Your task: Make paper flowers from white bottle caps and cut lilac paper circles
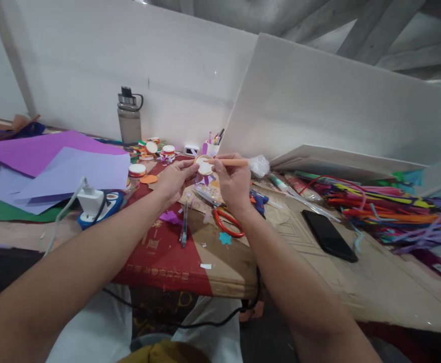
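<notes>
Pinching the disc [204, 168] mid-frame by its rim, the left hand [178, 177] should brace it against the orange stick [237, 162] the right hand [234, 182] grips.

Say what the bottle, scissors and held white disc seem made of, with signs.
Bottle: probably smooth plastic, its grey body translucent. Scissors: blades apparently metal, grey sheen; handles likely glossy plastic, evenly red. Disc: matte white; card or plastic, unclear.

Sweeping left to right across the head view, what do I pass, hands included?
Magenta sheet, water bottle, left hand, round white-faced disc, right hand, crumpled plastic, black phone.
</notes>
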A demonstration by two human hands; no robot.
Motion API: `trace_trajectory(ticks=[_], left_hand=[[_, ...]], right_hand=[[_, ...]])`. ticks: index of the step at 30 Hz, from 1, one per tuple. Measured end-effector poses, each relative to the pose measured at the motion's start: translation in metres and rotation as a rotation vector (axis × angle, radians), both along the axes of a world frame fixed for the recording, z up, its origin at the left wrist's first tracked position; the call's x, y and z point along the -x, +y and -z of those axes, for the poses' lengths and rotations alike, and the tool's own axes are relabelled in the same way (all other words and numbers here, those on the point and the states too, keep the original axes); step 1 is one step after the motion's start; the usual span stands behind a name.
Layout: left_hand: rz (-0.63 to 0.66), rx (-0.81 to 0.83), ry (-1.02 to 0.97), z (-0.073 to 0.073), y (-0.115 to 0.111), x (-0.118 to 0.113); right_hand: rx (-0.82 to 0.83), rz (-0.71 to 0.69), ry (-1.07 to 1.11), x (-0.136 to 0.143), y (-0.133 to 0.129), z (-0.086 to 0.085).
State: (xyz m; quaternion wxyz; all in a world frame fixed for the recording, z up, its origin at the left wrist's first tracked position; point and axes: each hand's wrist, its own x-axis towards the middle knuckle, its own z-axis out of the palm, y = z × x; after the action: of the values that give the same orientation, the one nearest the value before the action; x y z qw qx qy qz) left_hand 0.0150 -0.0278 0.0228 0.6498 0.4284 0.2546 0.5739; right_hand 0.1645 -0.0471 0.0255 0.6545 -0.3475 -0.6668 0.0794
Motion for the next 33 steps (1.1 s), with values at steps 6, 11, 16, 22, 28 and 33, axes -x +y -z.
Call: trace_trajectory(ticks=[6, 11, 16, 22, 28, 33], left_hand=[[0.05, -0.04, 0.01, 0.003, 0.0, -0.001], [0.057, -0.065, 0.025, 0.004, 0.001, -0.002], [0.059, -0.09, 0.047, 0.003, 0.0, -0.001], [0.056, -0.098, 0.058, 0.004, 0.001, -0.001], [0.034, -0.088, 0.042, 0.002, 0.001, -0.001], [0.011, -0.054, 0.032, -0.002, -0.002, -0.001]], right_hand=[[-0.052, 0.007, -0.058, 0.003, -0.008, -0.006], [-0.037, 0.053, -0.097, 0.004, -0.009, -0.007], [-0.034, 0.061, -0.127, 0.003, -0.009, -0.007], [-0.012, 0.06, -0.134, 0.002, -0.008, -0.007], [0.024, 0.043, -0.167, 0.002, -0.009, -0.008], [0.051, 0.043, -0.2, 0.001, -0.012, -0.01]])
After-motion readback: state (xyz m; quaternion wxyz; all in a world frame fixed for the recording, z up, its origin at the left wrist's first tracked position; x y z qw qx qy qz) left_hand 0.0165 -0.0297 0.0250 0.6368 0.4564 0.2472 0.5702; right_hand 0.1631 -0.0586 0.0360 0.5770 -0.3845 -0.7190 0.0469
